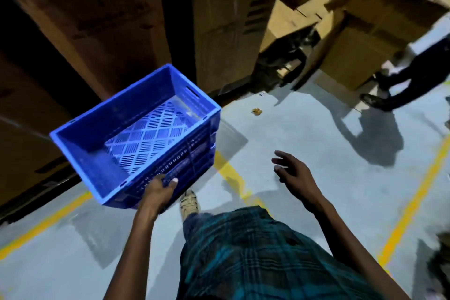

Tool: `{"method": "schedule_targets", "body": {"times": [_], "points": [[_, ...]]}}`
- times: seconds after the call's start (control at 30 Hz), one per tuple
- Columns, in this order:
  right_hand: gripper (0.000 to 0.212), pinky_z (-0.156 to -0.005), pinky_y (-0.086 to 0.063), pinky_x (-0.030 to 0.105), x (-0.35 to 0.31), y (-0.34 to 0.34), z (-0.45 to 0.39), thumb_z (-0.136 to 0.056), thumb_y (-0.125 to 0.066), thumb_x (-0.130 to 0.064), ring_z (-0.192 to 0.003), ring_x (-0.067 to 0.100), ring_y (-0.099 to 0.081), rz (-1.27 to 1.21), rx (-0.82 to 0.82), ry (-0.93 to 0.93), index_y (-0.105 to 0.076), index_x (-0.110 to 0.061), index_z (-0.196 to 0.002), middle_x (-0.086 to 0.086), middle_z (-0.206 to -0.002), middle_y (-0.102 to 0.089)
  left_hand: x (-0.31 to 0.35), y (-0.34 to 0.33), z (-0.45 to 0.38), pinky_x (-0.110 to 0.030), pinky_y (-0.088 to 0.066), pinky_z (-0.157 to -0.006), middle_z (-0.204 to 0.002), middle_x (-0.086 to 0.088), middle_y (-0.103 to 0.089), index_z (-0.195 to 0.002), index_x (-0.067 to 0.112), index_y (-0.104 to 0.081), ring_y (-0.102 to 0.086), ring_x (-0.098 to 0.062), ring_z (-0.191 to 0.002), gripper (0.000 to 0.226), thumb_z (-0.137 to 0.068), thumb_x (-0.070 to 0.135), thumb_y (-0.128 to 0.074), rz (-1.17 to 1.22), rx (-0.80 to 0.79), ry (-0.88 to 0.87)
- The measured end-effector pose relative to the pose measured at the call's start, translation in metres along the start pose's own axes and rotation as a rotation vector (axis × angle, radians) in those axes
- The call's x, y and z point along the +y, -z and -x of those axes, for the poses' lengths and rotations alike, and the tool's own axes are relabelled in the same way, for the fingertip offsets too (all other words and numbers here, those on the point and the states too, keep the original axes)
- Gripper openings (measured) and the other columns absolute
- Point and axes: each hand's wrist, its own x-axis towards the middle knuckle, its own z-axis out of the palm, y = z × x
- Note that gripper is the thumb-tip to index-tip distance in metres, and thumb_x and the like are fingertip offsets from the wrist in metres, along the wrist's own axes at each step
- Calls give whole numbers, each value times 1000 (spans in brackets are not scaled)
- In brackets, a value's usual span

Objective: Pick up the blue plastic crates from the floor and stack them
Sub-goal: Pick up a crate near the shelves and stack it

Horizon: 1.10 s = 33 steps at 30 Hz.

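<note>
Crate [136, 129] is off the floor, carried tilted at the left of view, empty, beside the dark cardboard boxes [219, 31]. Left hand [159, 191] grips its near rim, fingers curled round the edge. Right hand [291, 169] is free, fingers spread loosely, holding nothing, over the grey floor [304, 129]. Pickup looks done for this one; no stack or other crates in view, so stacking is still left

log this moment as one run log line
left hand: grips blue crate at near rim | crate: off floor, tilted, empty | right hand: free, fingers spread | stack: not in view
</note>
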Motion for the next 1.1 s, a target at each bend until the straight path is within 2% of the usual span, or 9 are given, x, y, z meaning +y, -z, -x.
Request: {"method": "schedule_targets", "body": {"times": [0.17,0.33,0.43,0.53,0.67,0.8,0.93,1.03,1.1], "points": [[40,-88,-56,40,49,45,69,-96,-59,-26,-107,11,-67,-116,178,-78,-54,-33,-136,-6,-126,-66,67,-69,37,-38,-42,-100,-140,-15,-54,-139,11,-48,-53,-30,-126,54,-93,37,-61,-168,-189,-279],[40,-84,-57,42,93,81,122,-96,-59,-25,-106,14,-67,-241,415,-160,-54,-32,-135,-6,-122,-68,139,-150,87,-35,-46,-100,-133,-13,-56,-136,13,-50,-55,-25,-125,52,-92,36,-64,-279,-533,-499],[40,-80,-57,40,122,101,155,-96,-58,-22,-107,18,-66,-335,594,-242,-55,-24,-136,0,-122,-68,174,-201,115,-41,-46,-103,-138,-16,-54,-137,16,-49,-53,-25,-128,50,-93,36,-63,-399,-718,-612],[39,-84,-55,36,150,119,188,-95,-58,-21,-109,19,-65,-394,772,-328,-56,-20,-134,4,-122,-68,205,-248,137,-44,-46,-103,-142,-12,-52,-139,21,-47,-53,-25,-128,51,-93,39,-61,-544,-875,-707],[36,-78,-51,27,180,135,229,-95,-56,-6,-100,17,-65,-516,1052,-492,-58,-11,-130,7,-116,-70,240,-314,159,-42,-46,-101,-144,-8,-50,-141,24,-45,-52,-24,-129,52,-94,43,-58,-732,-1057,-833],[31,-77,-52,36,200,151,266,-95,-55,-10,-92,21,-67,-651,1344,-643,-61,-18,-124,4,-106,-71,279,-388,186,-42,-47,-101,-144,-6,-50,-142,26,-45,-51,-23,-130,55,-93,49,-57,-904,-1256,-921],[29,-64,-50,27,210,154,291,-96,-52,-10,-84,17,-65,-859,1622,-722,-61,-19,-123,4,-111,-70,310,-455,222,-38,-48,-97,-141,-5,-54,-139,25,-48,-54,-20,-126,53,-92,47,-60,-1031,-1415,-1026],[27,-62,-48,25,221,142,301,-97,-53,-11,-79,11,-65,-985,1719,-782,-61,-16,-122,0,-104,-71,327,-508,250,-33,-48,-95,-135,-11,-58,-135,16,-54,-59,-22,-120,55,-88,44,-65,-1119,-1489,-1175],[21,-60,-45,25,231,136,311,-97,-54,-10,-73,10,-64,-1073,1753,-823,-61,-18,-115,-3,-92,-70,328,-539,271,-32,-49,-94,-133,-13,-60,-133,15,-55,-60,-22,-119,58,-85,46,-65,-1157,-1551,-1207]]}}
